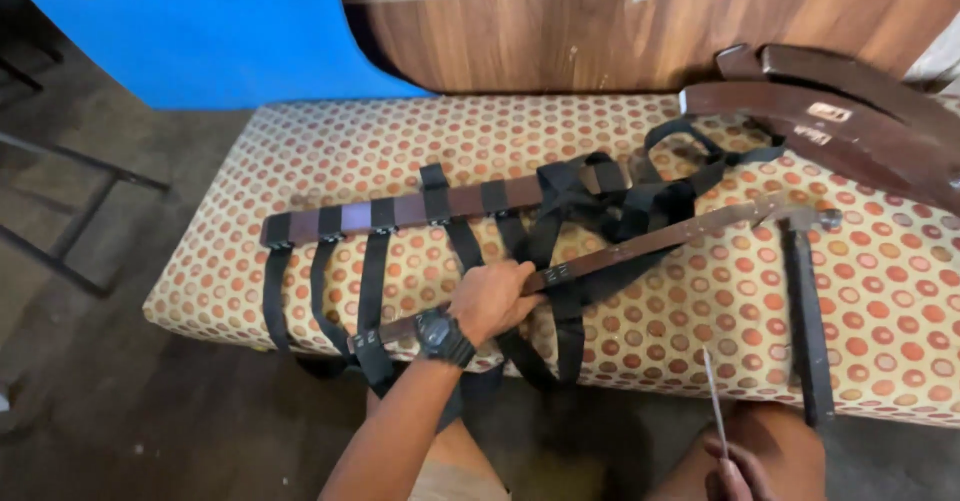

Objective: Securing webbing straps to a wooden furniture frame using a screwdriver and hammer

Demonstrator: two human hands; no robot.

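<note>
My left hand, with a black wristwatch on it, grips a long dark-brown wooden slat that lies slantwise on the patterned cushion. Several black webbing straps run from this slat to a second brown slat farther back, and bunch in a tangle toward the right. My right hand shows at the bottom edge, closed on a thin metal tool that points up. A hammer lies on the cushion to the right.
Curved dark wooden pieces rest at the cushion's far right corner. Behind stand a wooden panel and a blue sheet. A dark metal frame stands on the bare floor to the left. My knees are near the cushion's front edge.
</note>
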